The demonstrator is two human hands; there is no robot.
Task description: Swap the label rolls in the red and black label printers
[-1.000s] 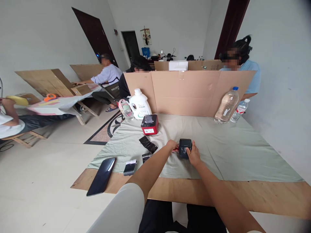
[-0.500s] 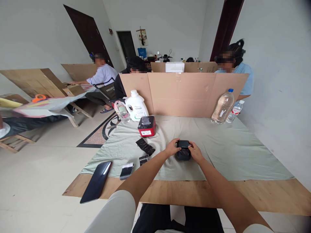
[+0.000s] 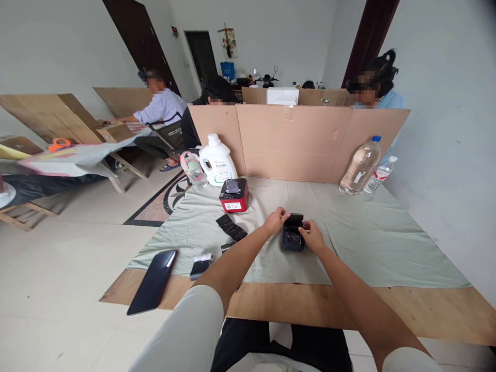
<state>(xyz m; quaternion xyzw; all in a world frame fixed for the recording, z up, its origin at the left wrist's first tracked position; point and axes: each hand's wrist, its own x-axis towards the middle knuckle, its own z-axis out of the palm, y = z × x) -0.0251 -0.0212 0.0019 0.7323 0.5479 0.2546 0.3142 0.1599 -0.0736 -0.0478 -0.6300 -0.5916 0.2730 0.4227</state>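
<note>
Two hands work at a small black device [image 3: 293,236] that sits on the grey-green cloth [image 3: 360,243] near the middle of the table. The left hand [image 3: 275,220] grips the device's far left corner, fingers curled onto it. The right hand [image 3: 312,236] sits on its right side, fingertips pinching the raised lid edge. To the left and farther off stands a red printer [image 3: 233,196], with black wrappers [image 3: 231,228] just nearer. At the near left edge lie a dark phone [image 3: 152,281] and a small grey box [image 3: 201,265]. Far right, a clear bottle [image 3: 360,166] leans against the cardboard screen [image 3: 298,142].
</note>
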